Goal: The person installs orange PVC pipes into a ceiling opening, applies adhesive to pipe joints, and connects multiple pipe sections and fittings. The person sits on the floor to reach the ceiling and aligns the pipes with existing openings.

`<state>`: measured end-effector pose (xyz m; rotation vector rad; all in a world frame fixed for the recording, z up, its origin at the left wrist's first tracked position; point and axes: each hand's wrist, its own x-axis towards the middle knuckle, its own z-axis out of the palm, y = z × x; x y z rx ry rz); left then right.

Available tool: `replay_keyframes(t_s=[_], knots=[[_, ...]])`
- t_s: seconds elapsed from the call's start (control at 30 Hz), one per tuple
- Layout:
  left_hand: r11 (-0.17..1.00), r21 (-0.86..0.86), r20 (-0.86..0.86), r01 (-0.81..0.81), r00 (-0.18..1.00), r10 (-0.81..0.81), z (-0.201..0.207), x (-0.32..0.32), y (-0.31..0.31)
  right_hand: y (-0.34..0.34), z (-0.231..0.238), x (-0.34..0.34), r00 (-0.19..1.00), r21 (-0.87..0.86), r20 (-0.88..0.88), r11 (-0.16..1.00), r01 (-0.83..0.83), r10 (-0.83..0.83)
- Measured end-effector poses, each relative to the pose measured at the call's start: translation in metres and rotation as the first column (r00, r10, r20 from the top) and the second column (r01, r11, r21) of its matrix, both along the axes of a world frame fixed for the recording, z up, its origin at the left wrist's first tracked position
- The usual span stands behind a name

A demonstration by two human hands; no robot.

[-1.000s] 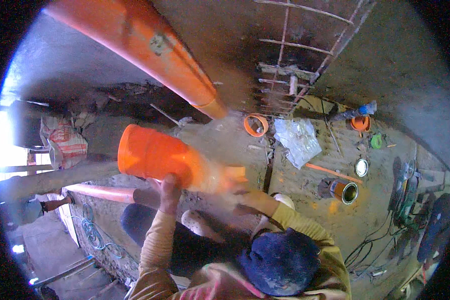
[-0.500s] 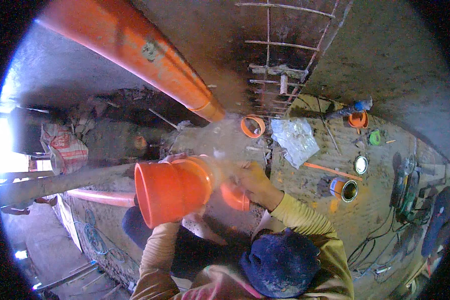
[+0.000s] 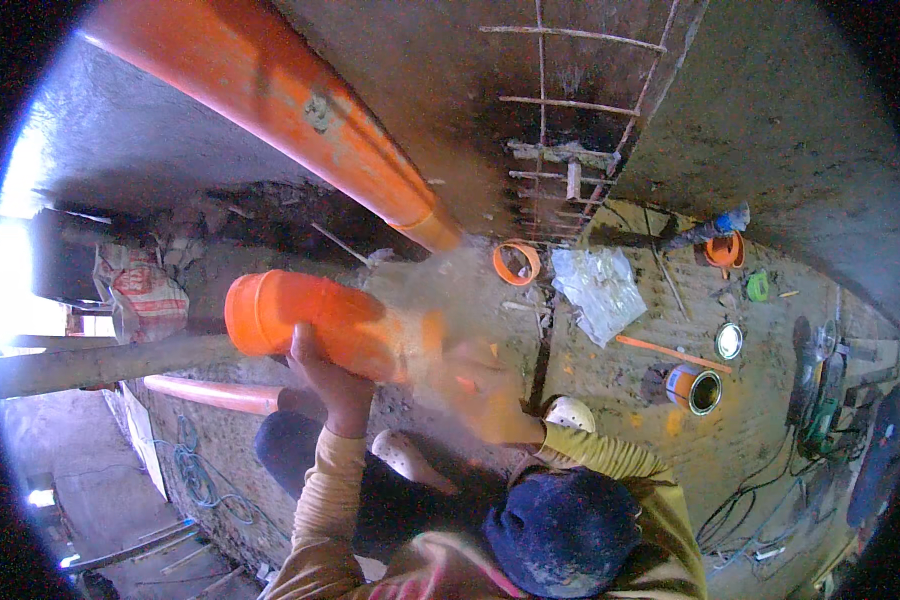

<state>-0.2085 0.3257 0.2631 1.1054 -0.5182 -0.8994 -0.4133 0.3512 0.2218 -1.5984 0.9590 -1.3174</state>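
My left hand (image 3: 332,385) grips a bright orange plastic pipe fitting (image 3: 315,310) from below, with the thumb up its side. The fitting lies nearly level in the air, its wide collared end to the left. A hazy smear over the middle of the head view blurs its right end. Close to that end is my right hand (image 3: 495,405), also blurred. Its fingers cannot be made out, and a small orange patch shows beside them. Beyond the hands, an orange ring (image 3: 516,264) lies on the ground near the foot of a large orange pipe (image 3: 340,140).
On the right lie a clear plastic sheet (image 3: 600,295), an orange strip (image 3: 673,353), an open can (image 3: 694,388), its round lid (image 3: 728,341) and a green-bodied power tool (image 3: 820,428) with cables. Another orange pipe (image 3: 215,393) and a coiled hose (image 3: 198,475) are at left.
The fitting has swung left and up, its open mouth turning away from view. My left hand now shows on its near side. The right hand has moved slightly down and left.
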Motion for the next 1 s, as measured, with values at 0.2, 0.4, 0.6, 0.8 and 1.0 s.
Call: replay_keyframes(t_s=[0.2, 0.4, 0.6, 0.8, 1.0], knots=[[0.983, 0.088, -0.359, 0.161, 0.925, -0.120, 0.030, -0.010, -0.007, -0.008, -0.029, -0.032, 0.869, -0.568, -0.494, 0.742, -0.355, 0.037], [0.899, 0.252, -0.570, 0.359, 0.805, -0.162, 0.015, 0.006, -0.009, -0.051, -0.013, -0.054, 0.499, -0.383, -0.849, 0.447, -0.808, 0.175], [0.904, 0.244, -0.573, 0.350, 0.805, -0.157, 0.010, 0.007, -0.011, -0.091, -0.003, -0.079, 0.893, -0.641, -0.424, 0.746, -0.180, -0.149], [0.887, 0.211, -0.632, 0.410, 0.750, -0.196, -0.005, 0.008, -0.014, -0.071, 0.030, -0.057, 0.929, -0.538, -0.351, 0.787, -0.302, 0.116], [0.928, 0.224, -0.466, 0.297, 0.869, -0.166, -0.002, 0.000, -0.007, -0.055, 0.013, -0.032, 0.803, -0.537, -0.592, 0.778, -0.325, -0.073]])
